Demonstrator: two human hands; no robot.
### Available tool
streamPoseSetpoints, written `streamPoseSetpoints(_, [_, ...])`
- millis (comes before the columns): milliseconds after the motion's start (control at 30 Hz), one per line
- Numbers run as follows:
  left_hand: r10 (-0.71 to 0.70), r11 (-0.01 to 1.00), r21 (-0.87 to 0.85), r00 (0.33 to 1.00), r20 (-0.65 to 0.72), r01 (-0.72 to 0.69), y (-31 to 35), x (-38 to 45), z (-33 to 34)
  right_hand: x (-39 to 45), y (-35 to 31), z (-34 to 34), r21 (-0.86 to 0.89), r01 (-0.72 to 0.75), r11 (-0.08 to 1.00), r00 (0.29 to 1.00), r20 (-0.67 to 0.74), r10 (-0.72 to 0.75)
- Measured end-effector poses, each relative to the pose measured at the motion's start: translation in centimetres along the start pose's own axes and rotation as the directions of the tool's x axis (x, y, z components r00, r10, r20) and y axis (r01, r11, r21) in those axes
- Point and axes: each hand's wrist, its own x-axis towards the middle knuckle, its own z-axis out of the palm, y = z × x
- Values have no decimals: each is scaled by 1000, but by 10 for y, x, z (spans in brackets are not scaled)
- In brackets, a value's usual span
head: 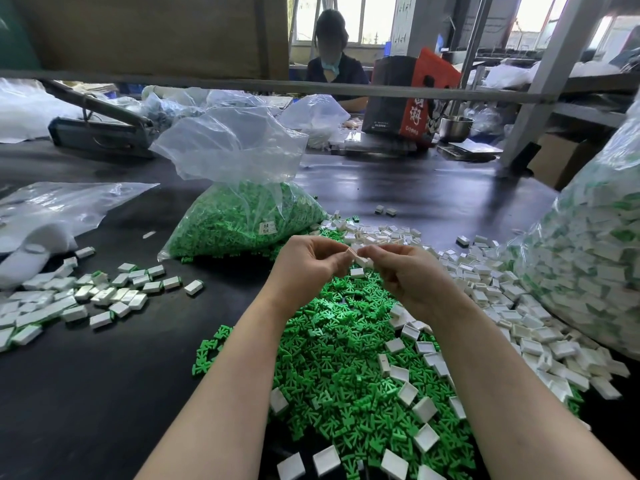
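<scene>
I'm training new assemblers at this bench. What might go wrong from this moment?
The small white piece is pinched only at the fingertips of the left hand and right hand; it may slip into the green pile below and get lost. Loose white caps lie beside the right forearm, which might scatter them.

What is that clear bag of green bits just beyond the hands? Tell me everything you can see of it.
The bag is thin, clear, crinkly plastic. Its lower half bulges with small green pieces. Its top is open, empty and crumpled, standing up loosely. A small pale label sits low on its right side, with print too small to read. The bag slumps on the dark table, and a loose green pile reaches its base on the near right.
</scene>
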Motion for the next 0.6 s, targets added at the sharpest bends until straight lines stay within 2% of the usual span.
streamPoseSetpoints(133, [-69,991,-119,998,2,69,0,0,-1,1,-1,-1,44,143,989,989,35,-145])
streamPoseSetpoints(267, [-80,976,-201,997,16,82,1,-1,0,1,2,2,-119,272,955,962,63,-267])
streamPoseSetpoints(367, [-84,969,-232,996,10,84,1,-1,-1,0,2,4,-201,326,924,943,0,-333])
streamPoseSetpoints(600, [-86,964,-253,996,6,85,0,0,-1,-3,0,6,-177,373,911,925,-7,-380])
